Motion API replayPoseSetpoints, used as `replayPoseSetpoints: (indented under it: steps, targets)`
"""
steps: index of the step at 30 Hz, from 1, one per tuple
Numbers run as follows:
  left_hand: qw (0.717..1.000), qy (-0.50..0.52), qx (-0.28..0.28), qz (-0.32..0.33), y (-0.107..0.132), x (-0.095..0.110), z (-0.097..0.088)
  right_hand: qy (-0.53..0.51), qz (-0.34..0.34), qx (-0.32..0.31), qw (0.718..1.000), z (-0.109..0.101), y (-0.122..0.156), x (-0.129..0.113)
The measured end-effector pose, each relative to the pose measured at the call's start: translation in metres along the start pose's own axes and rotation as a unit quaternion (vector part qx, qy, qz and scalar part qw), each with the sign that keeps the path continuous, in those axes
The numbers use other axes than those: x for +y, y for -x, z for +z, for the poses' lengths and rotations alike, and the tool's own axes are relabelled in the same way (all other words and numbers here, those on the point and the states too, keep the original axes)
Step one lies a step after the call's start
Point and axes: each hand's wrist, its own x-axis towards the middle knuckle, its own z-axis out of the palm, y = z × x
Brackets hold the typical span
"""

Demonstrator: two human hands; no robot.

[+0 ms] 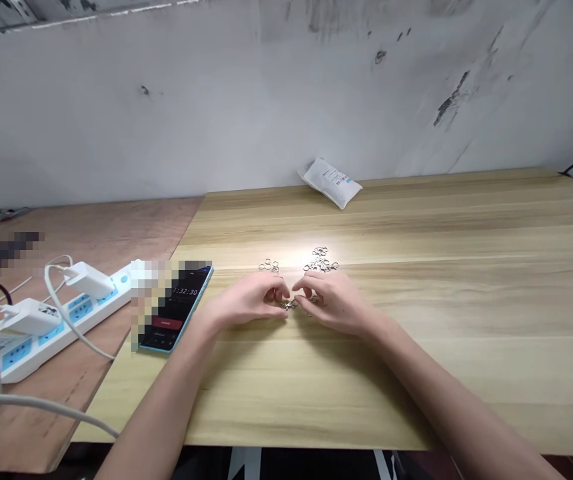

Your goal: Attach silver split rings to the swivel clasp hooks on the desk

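Close together above the table, my left hand (251, 298) and my right hand (339, 305) have their fingers curled toward each other. Between the fingertips is a small silvery metal clasp (291, 305), pinched by my left thumb and fingers. The fingertips of my right hand meet its other end; some of the metal there is hidden behind them. Just beyond my right hand lies a loose pile of similar metal clasps and rings (321, 264). A smaller group of metal rings (268, 265) rests beyond my left hand.
A phone (179, 310) showing a timer lies left of my left forearm. Farther left, a white power strip (74, 313) with plugged chargers and cables sits on a brownish board (131, 227). A white plastic packet (333, 183) is at the table's back edge, by the wall.
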Motion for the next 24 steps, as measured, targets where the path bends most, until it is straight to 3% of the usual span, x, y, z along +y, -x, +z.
replayPoseSetpoints:
  steps: [4, 11, 18, 24]
  targets:
    - [1.000, -0.018, -0.011, -0.011, 0.001, -0.001, -0.002, -0.001, 0.011, -0.002, 1.000, 0.000, 0.000, 0.003]
    - [0.999, 0.016, 0.038, 0.017, -0.006, -0.002, 0.008, 0.046, -0.006, -0.034, 0.998, 0.008, 0.000, 0.004]
    - [0.989, 0.099, 0.100, 0.033, -0.007, -0.002, 0.007, 0.006, 0.003, 0.021, 1.000, 0.009, 0.000, 0.005]
    - [0.984, 0.106, 0.140, 0.034, -0.007, 0.000, 0.006, 0.006, 0.003, 0.061, 0.998, 0.006, -0.002, 0.001]
